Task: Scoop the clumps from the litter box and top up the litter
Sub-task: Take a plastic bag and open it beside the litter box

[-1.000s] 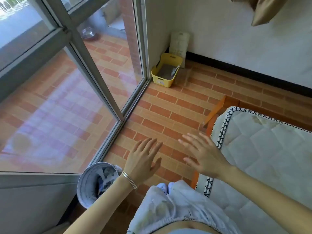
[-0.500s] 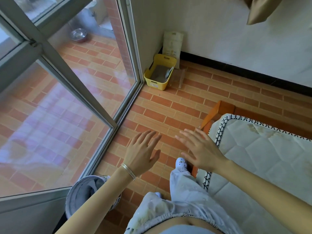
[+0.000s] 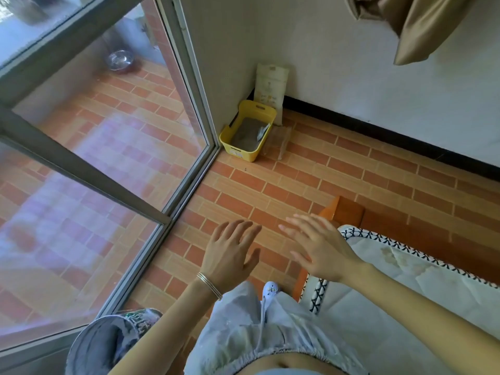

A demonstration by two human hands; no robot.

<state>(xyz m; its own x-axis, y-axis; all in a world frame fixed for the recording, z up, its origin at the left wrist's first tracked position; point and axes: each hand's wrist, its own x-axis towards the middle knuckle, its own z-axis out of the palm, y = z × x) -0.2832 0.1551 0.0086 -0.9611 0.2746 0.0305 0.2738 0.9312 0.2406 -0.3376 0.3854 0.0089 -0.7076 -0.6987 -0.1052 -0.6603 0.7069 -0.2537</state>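
Note:
A yellow litter box (image 3: 233, 149) with grey litter stands in the far corner, against the wall and the glass door frame. A pale scoop (image 3: 263, 131) leans inside it at the right. A cream litter bag (image 3: 271, 86) stands upright against the wall behind the box. A clear plastic bag (image 3: 278, 142) lies on the tiles just right of the box. My left hand (image 3: 230, 253) and my right hand (image 3: 322, 247) hover side by side over the floor, well short of the box, fingers spread and holding nothing.
A grey bin (image 3: 108, 345) with waste stands at the lower left by the glass door (image 3: 108, 158). A quilted mattress (image 3: 405, 293) on an orange wooden frame (image 3: 343, 212) fills the right. A metal bowl (image 3: 119, 60) sits outside the glass. Brick-pattern tiles cover the floor.
I have stepped forward: the litter box sits lower in view and looks closer, and the bin has slid toward the bottom edge. Both hands stay spread and hold nothing.

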